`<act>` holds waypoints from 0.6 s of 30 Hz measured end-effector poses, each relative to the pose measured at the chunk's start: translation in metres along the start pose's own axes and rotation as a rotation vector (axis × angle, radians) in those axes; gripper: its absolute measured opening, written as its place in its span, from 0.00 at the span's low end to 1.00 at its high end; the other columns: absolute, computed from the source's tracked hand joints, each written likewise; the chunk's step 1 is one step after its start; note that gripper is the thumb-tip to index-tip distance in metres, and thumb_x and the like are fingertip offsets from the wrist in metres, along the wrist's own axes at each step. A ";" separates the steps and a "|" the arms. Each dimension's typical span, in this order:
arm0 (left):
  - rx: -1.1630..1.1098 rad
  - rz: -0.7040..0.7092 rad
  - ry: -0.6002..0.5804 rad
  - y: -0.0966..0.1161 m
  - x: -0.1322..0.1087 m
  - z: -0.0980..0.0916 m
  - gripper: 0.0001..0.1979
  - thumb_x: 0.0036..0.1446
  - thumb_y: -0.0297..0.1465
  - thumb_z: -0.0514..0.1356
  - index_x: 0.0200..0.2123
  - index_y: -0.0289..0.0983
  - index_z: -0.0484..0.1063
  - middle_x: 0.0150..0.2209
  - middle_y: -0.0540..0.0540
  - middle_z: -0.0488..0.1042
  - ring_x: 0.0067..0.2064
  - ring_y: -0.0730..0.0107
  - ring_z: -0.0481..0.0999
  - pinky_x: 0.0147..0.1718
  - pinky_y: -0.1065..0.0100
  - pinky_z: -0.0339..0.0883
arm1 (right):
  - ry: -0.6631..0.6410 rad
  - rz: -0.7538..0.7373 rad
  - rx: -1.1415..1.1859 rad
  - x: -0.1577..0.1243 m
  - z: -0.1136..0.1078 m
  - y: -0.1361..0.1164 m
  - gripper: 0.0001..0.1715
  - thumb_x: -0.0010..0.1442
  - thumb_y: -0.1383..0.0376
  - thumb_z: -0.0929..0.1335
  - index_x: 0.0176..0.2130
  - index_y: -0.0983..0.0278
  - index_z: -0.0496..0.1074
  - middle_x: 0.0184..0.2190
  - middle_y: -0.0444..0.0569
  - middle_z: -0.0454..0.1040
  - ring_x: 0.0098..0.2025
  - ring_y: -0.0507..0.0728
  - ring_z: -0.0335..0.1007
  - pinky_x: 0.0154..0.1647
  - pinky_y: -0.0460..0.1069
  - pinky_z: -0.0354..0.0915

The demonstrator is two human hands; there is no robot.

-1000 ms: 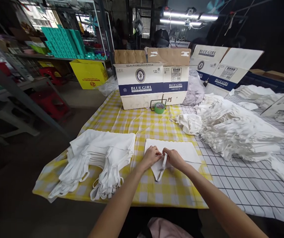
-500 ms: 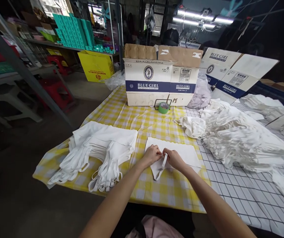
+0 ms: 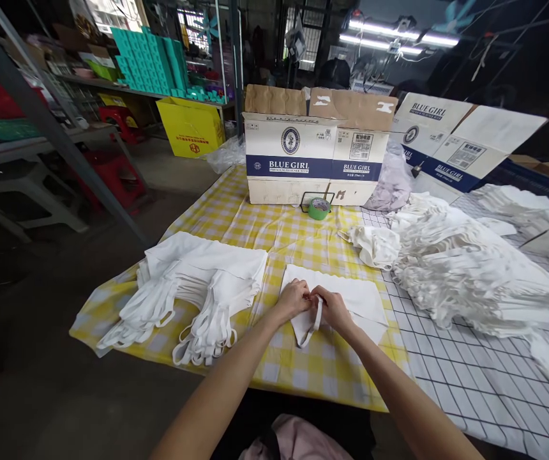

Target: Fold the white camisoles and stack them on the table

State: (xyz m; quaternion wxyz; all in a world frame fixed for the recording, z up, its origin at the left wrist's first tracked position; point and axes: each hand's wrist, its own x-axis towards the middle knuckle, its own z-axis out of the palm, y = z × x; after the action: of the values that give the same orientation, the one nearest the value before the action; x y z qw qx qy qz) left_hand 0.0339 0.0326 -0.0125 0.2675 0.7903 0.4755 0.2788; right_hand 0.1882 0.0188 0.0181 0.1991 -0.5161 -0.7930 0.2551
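A white camisole (image 3: 363, 299) lies flat on the yellow checked cloth in front of me, one thin strap (image 3: 313, 327) looping toward the near edge. My left hand (image 3: 295, 299) is closed on the camisole's fabric at its near side. Right beside it, my right hand (image 3: 329, 308) pinches at the strap's upper part, its fingertips meeting those of the left; what lies exactly between the fingertips is hidden. To the left rests a neat stack of white camisoles (image 3: 202, 262), straps hanging toward me.
A big loose heap of white garments (image 3: 466, 268) covers the grid-patterned cloth (image 3: 440, 377) on the right, with a small crumpled bunch (image 3: 375, 246) beside it. Farther back stand a roll of green tape (image 3: 319, 209) and printed cartons (image 3: 293, 147). A metal post (image 3: 83, 153) slants at left.
The fingertips of both hands have come slightly closer together at the strap. The view has shifted a little; the stack and heap stay as they were.
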 end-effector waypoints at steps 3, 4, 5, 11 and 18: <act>-0.014 0.018 -0.026 0.004 -0.004 -0.007 0.07 0.50 0.33 0.58 0.27 0.39 0.76 0.31 0.48 0.68 0.38 0.65 0.65 0.39 0.66 0.60 | 0.046 0.067 0.301 -0.013 -0.009 -0.007 0.12 0.59 0.62 0.58 0.37 0.64 0.67 0.26 0.47 0.71 0.29 0.54 0.66 0.34 0.47 0.61; -0.018 0.024 -0.036 0.005 -0.005 -0.009 0.07 0.50 0.33 0.58 0.28 0.40 0.76 0.31 0.48 0.68 0.39 0.65 0.65 0.39 0.66 0.60 | 0.040 0.102 0.463 -0.020 -0.013 -0.009 0.14 0.59 0.60 0.59 0.39 0.64 0.66 0.26 0.47 0.71 0.30 0.55 0.66 0.35 0.48 0.62; -0.021 0.030 -0.047 0.006 -0.007 -0.012 0.07 0.50 0.33 0.58 0.30 0.41 0.76 0.32 0.48 0.68 0.39 0.65 0.65 0.40 0.66 0.61 | 0.021 0.141 0.635 -0.029 -0.017 -0.013 0.15 0.58 0.57 0.60 0.42 0.64 0.66 0.27 0.48 0.71 0.31 0.56 0.67 0.37 0.49 0.62; -0.034 0.060 -0.131 0.004 -0.011 -0.022 0.18 0.44 0.22 0.56 0.39 0.41 0.75 0.39 0.47 0.68 0.43 0.64 0.65 0.45 0.65 0.61 | -0.156 0.252 1.173 -0.096 -0.024 -0.037 0.21 0.56 0.55 0.64 0.48 0.62 0.63 0.27 0.47 0.70 0.33 0.56 0.68 0.42 0.53 0.61; -0.009 0.045 -0.156 0.008 -0.013 -0.019 0.21 0.46 0.21 0.54 0.43 0.41 0.72 0.42 0.47 0.67 0.45 0.64 0.64 0.48 0.63 0.59 | 0.005 0.359 0.846 -0.110 0.009 -0.026 0.19 0.55 0.53 0.64 0.43 0.62 0.62 0.18 0.39 0.59 0.18 0.51 0.58 0.19 0.46 0.57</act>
State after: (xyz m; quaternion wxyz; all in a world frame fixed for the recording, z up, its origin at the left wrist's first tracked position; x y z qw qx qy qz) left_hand 0.0201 0.0205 0.0042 0.3012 0.8189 0.4339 0.2244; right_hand 0.2074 -0.0929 0.0213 0.3468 -0.5191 -0.5169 0.5857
